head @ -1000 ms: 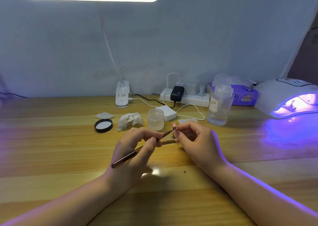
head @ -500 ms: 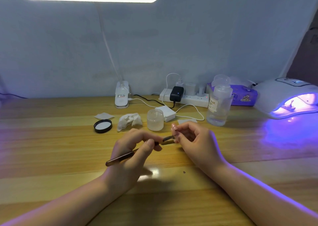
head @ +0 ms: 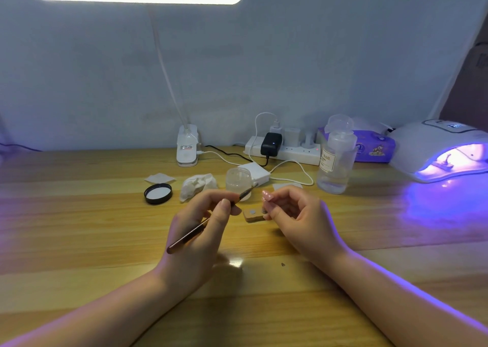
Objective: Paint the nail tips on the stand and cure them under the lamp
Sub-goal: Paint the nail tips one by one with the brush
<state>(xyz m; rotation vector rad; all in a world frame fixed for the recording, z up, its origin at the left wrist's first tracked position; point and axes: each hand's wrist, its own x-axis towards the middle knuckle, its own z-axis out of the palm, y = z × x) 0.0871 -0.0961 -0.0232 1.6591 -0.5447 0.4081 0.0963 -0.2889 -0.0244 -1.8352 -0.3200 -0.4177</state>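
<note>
One pink nail tip (head: 266,195) has been lifted off the small stand (head: 253,215) and is pinched in the right hand (head: 295,214). The brush (head: 211,220), gripped by the left hand (head: 200,230), has been pulled away, so painting looks finished and curing probably comes next.

Left hand (head: 200,222) pinches brush (head: 211,218); right hand (head: 298,214) holds nail tip (head: 267,195).

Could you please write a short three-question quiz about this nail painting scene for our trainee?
1. Which hand grips the slim dark-handled brush?
2. True or false: the white dome-shaped curing lamp glows purple inside.
3. The round black jar lid lies: A) left of the small clear plastic jar; B) inside the lamp; C) under the right hand.

Key: 1. The left hand. 2. True. 3. A.
</note>
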